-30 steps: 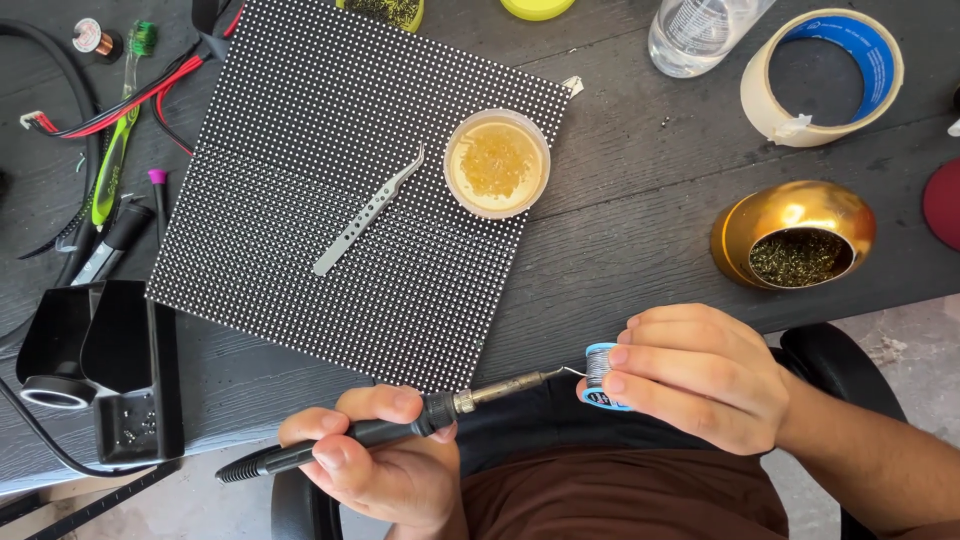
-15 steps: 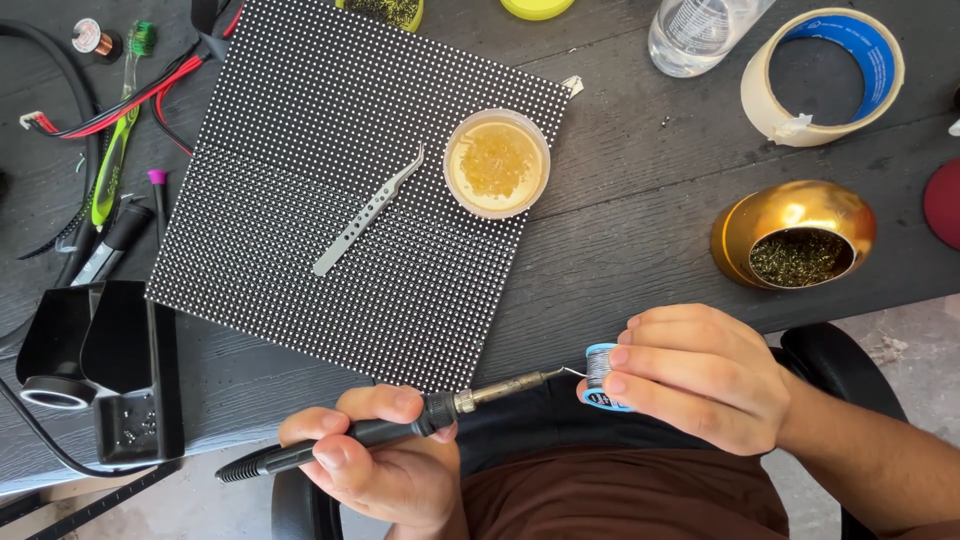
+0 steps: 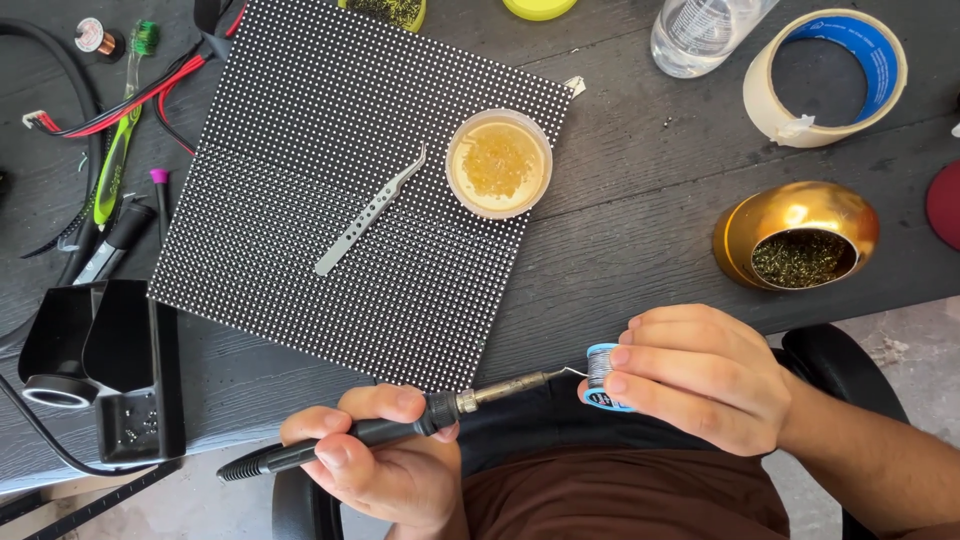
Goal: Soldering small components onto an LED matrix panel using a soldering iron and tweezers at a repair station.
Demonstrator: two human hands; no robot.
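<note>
My left hand (image 3: 385, 465) grips a black soldering iron (image 3: 360, 432) by its handle, near the table's front edge. The iron's metal tip points right and touches the wire of a small blue solder spool (image 3: 599, 376). My right hand (image 3: 700, 375) is closed around that spool, just off the table edge above my lap. On the table lies a black dotted LED panel (image 3: 330, 190). Silver tweezers (image 3: 368, 212) and a small round tub of yellow flux (image 3: 498, 163) rest on the panel.
A gold tip-cleaner bowl with brass wool (image 3: 797, 237) sits at the right. Behind it lie a tape roll (image 3: 826, 75) and a clear bottle (image 3: 705, 32). A black iron stand (image 3: 100, 365) stands at the left, with cables and tools (image 3: 115, 165) behind it.
</note>
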